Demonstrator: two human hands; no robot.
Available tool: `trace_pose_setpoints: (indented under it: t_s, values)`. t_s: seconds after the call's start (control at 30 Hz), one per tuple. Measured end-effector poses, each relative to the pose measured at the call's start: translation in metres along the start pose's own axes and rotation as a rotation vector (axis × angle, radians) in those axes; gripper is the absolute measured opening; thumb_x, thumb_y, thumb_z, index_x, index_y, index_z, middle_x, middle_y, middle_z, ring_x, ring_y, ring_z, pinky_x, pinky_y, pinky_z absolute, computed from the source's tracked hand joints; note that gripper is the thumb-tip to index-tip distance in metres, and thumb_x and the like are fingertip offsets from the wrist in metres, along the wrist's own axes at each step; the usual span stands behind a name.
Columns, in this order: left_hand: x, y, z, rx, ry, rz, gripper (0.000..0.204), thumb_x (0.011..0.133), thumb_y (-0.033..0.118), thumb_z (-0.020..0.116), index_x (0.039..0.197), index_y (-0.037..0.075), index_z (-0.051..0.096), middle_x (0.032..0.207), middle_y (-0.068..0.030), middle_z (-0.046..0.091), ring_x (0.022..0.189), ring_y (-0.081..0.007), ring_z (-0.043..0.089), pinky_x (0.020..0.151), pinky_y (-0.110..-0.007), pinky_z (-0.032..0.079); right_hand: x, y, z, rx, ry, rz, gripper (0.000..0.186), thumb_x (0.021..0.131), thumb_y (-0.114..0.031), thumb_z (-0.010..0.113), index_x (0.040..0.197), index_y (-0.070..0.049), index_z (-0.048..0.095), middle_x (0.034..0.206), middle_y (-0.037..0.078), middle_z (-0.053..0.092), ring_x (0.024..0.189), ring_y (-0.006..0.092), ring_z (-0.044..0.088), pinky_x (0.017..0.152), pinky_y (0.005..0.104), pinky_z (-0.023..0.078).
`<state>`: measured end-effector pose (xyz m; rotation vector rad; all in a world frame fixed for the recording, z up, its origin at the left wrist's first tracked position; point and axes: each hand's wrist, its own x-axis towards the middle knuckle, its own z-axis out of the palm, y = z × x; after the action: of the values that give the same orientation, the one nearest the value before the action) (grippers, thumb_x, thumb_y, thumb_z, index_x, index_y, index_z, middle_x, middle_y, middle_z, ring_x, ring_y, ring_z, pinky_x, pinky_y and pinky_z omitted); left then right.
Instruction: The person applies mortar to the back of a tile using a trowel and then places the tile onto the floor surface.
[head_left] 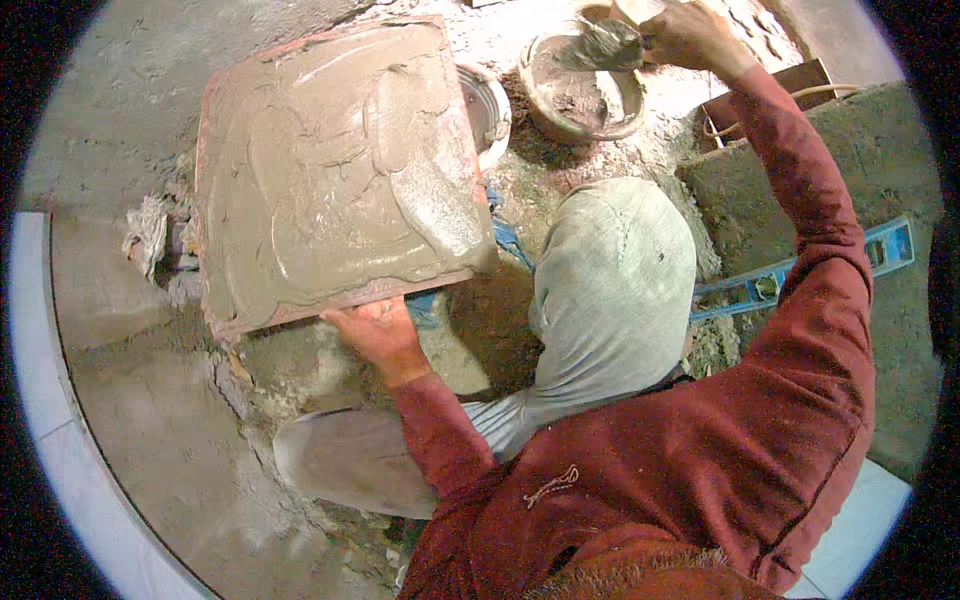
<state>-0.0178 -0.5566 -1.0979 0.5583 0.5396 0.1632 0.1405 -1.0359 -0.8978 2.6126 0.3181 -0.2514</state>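
My left hand [382,338] grips the near edge of a large square reddish tile [352,297], thumb along the top and fingers underneath. Wet grey mortar [320,170] coats nearly all of its upper face, with ridges and smoother patches. A paler, thinner streak shows toward the right side. At the upper right, my right hand [697,38] is closed on a trowel, whose blade carries a lump of mortar [608,46]. This trowel is over the far rim of a round bucket [580,134] that holds more grey mortar. Part of the trowel's handle is hidden by my fingers.
Partly covered by the tile, a white bucket [497,112] stands left of the mortar bucket. My knee [620,270] rises between tile and right arm. A blue spirit level [888,246] lies under that arm. Pale tiles [36,330] line the left edge; crumpled debris [148,235] lies nearby.
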Motion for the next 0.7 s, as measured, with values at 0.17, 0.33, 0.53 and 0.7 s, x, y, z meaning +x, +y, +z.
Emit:
trace_pose_setpoints:
  t_s: [0.17, 0.33, 0.53, 0.7]
  values:
    - [-0.017, -0.012, 0.043, -0.016, 0.114, -0.079, 0.072, 0.101, 0.063, 0.031, 0.153, 0.013, 0.032, 0.156, -0.0109, 0.036, 0.144, -0.0325, 0.032, 0.119, -0.054, 0.023, 0.019, 0.027, 0.155, -0.562, 0.276, -0.017, 0.011, 0.077, -0.021, 0.068, 0.069, -0.014, 0.070, 0.064, -0.001, 0.068, 0.063, 0.0160, 0.067, 0.054, 0.0345, 0.049]
    - [-0.011, -0.006, 0.033, 0.040, 0.148, -0.049, 0.069, 0.101, 0.062, 0.032, 0.150, 0.014, 0.038, 0.155, -0.0106, 0.038, 0.142, -0.0320, 0.035, 0.117, -0.055, 0.025, 0.011, -0.017, 0.169, -0.418, 0.162, -0.065, 0.010, 0.081, -0.019, 0.066, 0.073, -0.014, 0.068, 0.059, -0.001, 0.063, 0.060, 0.0172, 0.065, 0.054, 0.0352, 0.048]
    - [-0.020, -0.006, 0.042, 0.015, 0.150, -0.025, 0.070, 0.101, 0.062, 0.034, 0.152, 0.014, 0.034, 0.157, -0.0101, 0.034, 0.145, -0.0309, 0.031, 0.118, -0.056, 0.022, -0.019, -0.035, 0.139, -0.227, 0.079, -0.187, 0.008, 0.083, -0.018, 0.064, 0.087, -0.017, 0.070, 0.068, 0.005, 0.066, 0.069, 0.0209, 0.067, 0.064, 0.0347, 0.049]
    - [-0.007, -0.014, 0.032, -0.106, -0.019, -0.059, 0.078, 0.099, 0.067, 0.032, 0.156, 0.013, 0.023, 0.161, -0.0108, 0.025, 0.148, -0.0318, 0.024, 0.120, -0.057, 0.017, -0.004, 0.017, 0.130, 0.402, -0.305, -0.151, 0.038, 0.084, -0.048, 0.070, 0.099, -0.013, 0.071, 0.092, 0.011, 0.068, 0.072, 0.0267, 0.067, 0.067, 0.0416, 0.052]
